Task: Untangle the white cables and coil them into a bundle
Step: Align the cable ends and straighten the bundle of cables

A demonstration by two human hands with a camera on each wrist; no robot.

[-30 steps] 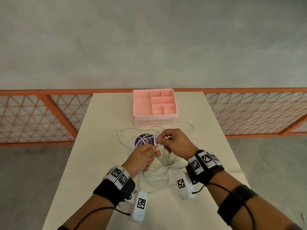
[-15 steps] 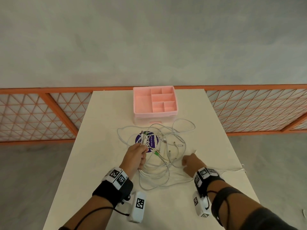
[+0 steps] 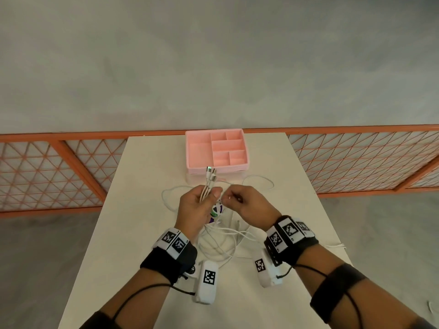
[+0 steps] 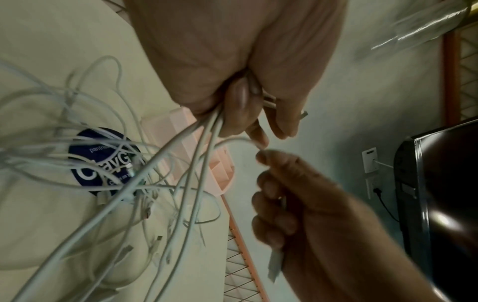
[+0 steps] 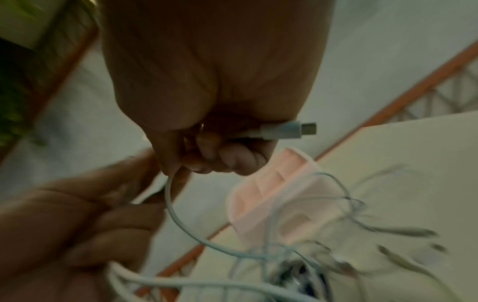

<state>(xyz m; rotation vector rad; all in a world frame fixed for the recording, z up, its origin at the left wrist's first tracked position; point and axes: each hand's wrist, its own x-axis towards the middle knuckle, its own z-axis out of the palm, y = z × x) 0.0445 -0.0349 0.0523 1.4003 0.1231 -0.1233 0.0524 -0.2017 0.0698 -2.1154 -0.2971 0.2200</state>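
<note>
A tangle of white cables (image 3: pixel 221 241) lies on the table (image 3: pixel 147 210) between my wrists, also seen as white cables (image 4: pixel 108 179) and white cables (image 5: pixel 284 255). My left hand (image 3: pixel 202 203) is raised above it and grips several cable ends, whose metal plugs (image 3: pixel 211 173) stick up toward the pink box. My right hand (image 3: pixel 242 200) is level with it, close on the right, its fingers curled round one white cable whose plug (image 5: pixel 289 130) juts from the fist. My left hand (image 4: pixel 238 85) shows the strands running down from its fist.
A pink compartment box (image 3: pixel 217 150) stands at the table's far middle. A round purple sticker (image 3: pixel 217 210) lies under the cables. An orange lattice fence (image 3: pixel 356 160) runs behind the table. The table's front right edge is close to my right forearm.
My left hand has risen with its gathered cable ends. My right hand has come back from the table's right side to beside the left hand, holding a cable.
</note>
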